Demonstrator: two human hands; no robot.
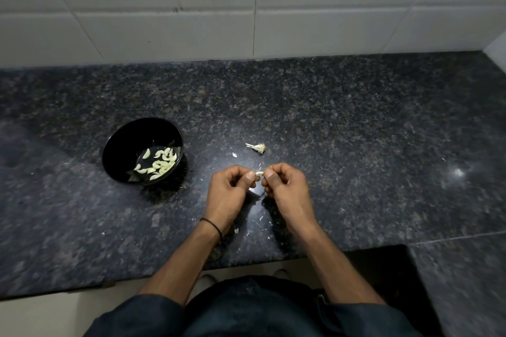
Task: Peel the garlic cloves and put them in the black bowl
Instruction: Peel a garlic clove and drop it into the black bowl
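Above the near edge of the dark stone surface [328, 117], left hand [228, 191] and right hand [287, 190] pinch one garlic clove [259, 173] between curled fingers; peeled cloves [160, 164] lie in the black bowl [120, 142] at left.

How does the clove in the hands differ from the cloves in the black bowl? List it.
The garlic clove is pinched between the left hand and right hand; the peeled cloves lie loose in the black bowl. The garlic clove is single and mostly hidden; the peeled cloves are many and plainly visible. Both look pale.
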